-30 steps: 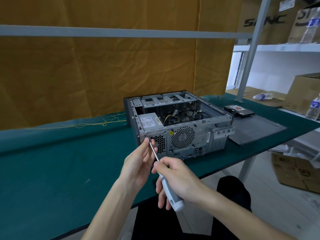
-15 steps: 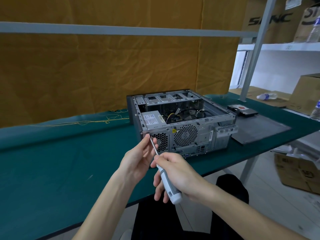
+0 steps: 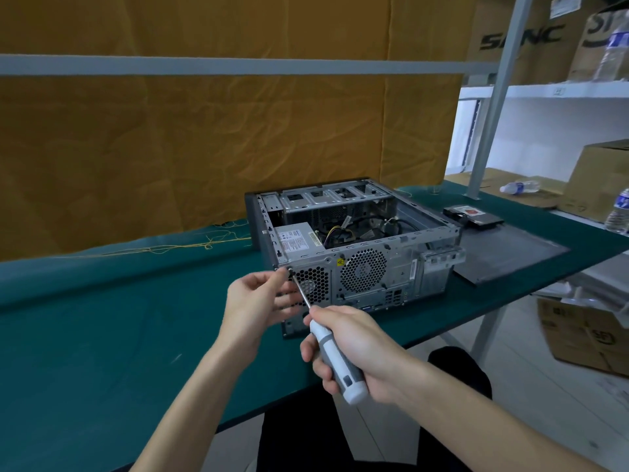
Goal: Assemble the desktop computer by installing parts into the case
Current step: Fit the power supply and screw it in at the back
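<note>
Grey-and-white plastic forms the handle of the screwdriver [image 3: 335,361], which the right hand [image 3: 354,349] wraps with curled fingers nearest the viewer, off the tabletop's near edge. Its thin shaft slants up and left to a screw [image 3: 290,270] at the upper left corner of the case's rear panel. The left hand [image 3: 255,301] sits just beside the shaft, thumb and fingertips brought together at the tip, apparently steadying the screw; whether they actually pinch it is too small to tell.

To do this step well, I judge the shaft should line up straight with the screw's axis before any turning, with firm forward pressure so the tip does not cam out. The left fingers should let go once the thread bites, and turning should stop when the screw seats snug.

The case [image 3: 360,247] lies on its side near the tabletop's near edge, towards the right end, open side up. Inside it, the power supply [image 3: 296,241] sits at the near left corner, just behind the screw.

Counted: 1 screwdriver, 1 case, 1 power supply, 2 round-holed vents on the rear panel. Beyond the case, towards the right edge of the green tabletop [image 3: 102,318], lie 1 dark side panel [image 3: 510,250] and 1 drive [image 3: 473,215]. On the shelves further off I see at least 3 water bottles.
</note>
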Available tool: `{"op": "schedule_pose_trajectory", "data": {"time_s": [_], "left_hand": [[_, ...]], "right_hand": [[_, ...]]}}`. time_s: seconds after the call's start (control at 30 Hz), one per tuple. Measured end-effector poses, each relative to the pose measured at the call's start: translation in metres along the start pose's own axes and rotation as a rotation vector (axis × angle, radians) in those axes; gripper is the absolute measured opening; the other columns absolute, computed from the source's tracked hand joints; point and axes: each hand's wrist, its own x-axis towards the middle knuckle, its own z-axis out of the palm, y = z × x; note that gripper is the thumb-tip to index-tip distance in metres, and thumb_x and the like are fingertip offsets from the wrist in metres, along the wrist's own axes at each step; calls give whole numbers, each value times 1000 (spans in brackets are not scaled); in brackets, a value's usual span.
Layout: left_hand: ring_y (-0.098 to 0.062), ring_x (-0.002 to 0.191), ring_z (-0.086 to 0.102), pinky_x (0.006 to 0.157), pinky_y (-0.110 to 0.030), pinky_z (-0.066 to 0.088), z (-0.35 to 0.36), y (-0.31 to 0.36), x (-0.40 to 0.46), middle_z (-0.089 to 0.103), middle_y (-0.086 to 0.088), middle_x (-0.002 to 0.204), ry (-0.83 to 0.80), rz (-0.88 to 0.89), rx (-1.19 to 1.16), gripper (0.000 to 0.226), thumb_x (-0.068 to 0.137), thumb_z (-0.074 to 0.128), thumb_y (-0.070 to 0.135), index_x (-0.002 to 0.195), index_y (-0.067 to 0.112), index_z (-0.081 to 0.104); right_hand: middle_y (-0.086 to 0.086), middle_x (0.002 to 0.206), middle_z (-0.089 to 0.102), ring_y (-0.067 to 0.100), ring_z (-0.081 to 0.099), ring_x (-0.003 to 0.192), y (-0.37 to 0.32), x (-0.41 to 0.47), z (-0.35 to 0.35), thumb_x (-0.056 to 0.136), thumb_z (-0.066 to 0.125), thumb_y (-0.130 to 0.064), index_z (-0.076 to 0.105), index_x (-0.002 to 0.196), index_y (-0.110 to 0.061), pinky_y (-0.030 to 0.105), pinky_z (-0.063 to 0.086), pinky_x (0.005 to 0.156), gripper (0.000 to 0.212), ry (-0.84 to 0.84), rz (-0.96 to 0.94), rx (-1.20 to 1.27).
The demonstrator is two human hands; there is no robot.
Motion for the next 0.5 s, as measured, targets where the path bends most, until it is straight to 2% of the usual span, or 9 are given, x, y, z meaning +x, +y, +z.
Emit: {"op": "schedule_pose_trajectory", "data": {"time_s": [0.07, 0.17, 0.3, 0.4, 0.5], "left_hand": [[-27, 89, 77, 67, -28, 61, 0, 2, -2, 77, -17, 98, -164, -134, -67, 32, 102, 62, 24, 109, -7, 67], [-23, 100, 75, 72, -26, 61, 4, 4, -6, 75, -19, 112, -306, -292, -230, 32, 104, 55, 21, 118, -6, 66], [-15, 83, 77, 68, -25, 63, 8, 8, -4, 78, -13, 101, -272, -429, -503, 27, 95, 62, 11, 117, -4, 68], [-11, 68, 73, 60, -19, 59, 12, 2, -3, 77, -8, 86, -209, -365, -365, 19, 92, 70, 17, 104, 2, 70], [-12, 60, 58, 52, -20, 50, 12, -2, -6, 69, 1, 73, -220, -307, -171, 24, 91, 73, 34, 93, 11, 69]], "right_hand": [[12, 68, 62, 17, 46, 42, -2, 0, -1, 108, 48, -31, 46, 105, -9, 22, 38, 39, 23, 2, 13, 72], [15, 71, 62, 16, 47, 43, -3, 1, 2, 108, 50, -33, 49, 101, -6, 22, 38, 37, 28, -13, 14, 164], [14, 73, 63, 17, 51, 48, -3, 1, 5, 103, 58, -33, 56, 101, -8, 24, 41, 38, 25, -6, 23, 182], [7, 69, 59, 15, 53, 49, 3, 1, 11, 93, 73, -23, 60, 97, -6, 25, 44, 41, 22, 86, -20, 130], [8, 71, 65, 14, 56, 50, 10, 0, 17, 94, 74, -20, 61, 109, -1, 26, 47, 43, 28, 139, -61, 166]]}}
